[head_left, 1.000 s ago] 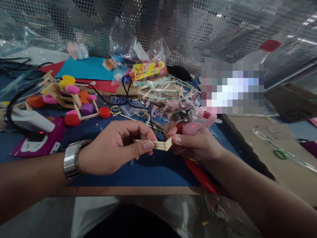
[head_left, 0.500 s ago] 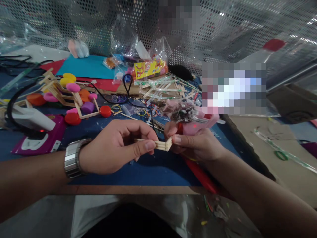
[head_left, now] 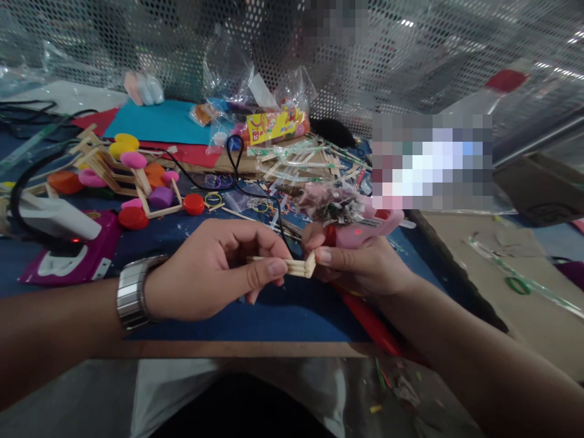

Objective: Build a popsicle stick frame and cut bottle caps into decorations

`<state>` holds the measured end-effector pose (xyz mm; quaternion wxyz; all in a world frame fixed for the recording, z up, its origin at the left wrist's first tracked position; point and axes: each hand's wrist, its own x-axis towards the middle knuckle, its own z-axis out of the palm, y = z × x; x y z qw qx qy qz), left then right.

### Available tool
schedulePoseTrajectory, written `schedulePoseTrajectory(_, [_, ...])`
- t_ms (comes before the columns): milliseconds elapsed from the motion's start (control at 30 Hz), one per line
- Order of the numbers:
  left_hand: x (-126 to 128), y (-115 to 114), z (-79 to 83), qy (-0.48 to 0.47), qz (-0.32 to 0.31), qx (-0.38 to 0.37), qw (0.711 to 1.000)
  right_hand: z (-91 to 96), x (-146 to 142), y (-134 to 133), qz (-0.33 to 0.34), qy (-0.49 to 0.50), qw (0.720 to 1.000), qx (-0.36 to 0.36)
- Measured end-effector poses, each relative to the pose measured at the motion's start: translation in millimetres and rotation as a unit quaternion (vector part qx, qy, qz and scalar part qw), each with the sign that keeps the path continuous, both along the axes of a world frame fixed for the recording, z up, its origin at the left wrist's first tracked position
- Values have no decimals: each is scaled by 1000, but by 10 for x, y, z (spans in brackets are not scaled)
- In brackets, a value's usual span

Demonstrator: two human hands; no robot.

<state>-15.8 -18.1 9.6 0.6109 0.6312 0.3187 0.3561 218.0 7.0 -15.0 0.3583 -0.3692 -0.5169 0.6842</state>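
My left hand (head_left: 219, 271) pinches a small piece of joined wooden sticks (head_left: 297, 266) between thumb and fingers. The piece bends at its right end. There the thumb and forefinger of my right hand (head_left: 360, 264) press on the short angled part. A pink glue gun (head_left: 360, 228) sits in my right hand, its handle hidden in the palm. Its nozzle points left, and grey, stringy residue clings to its front. A red light glows on its side.
To the left stand a stick-built model with coloured discs (head_left: 160, 198) and a purple power strip (head_left: 98, 252) with a white plug. Loose sticks (head_left: 310, 161), rubber bands and plastic bags (head_left: 274, 121) lie behind my hands. Cardboard (head_left: 483, 267) lies on the right; a black cable (head_left: 232, 176) crosses the table.
Both hands keep nearly the same place and grip. The angled end of the stick piece has shifted very slightly left.
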Motion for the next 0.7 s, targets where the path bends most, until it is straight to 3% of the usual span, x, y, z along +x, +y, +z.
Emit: schedulePoseTrajectory(700, [18, -4, 33, 2, 12, 2, 1000, 24, -17, -10, 3, -6, 1000, 20])
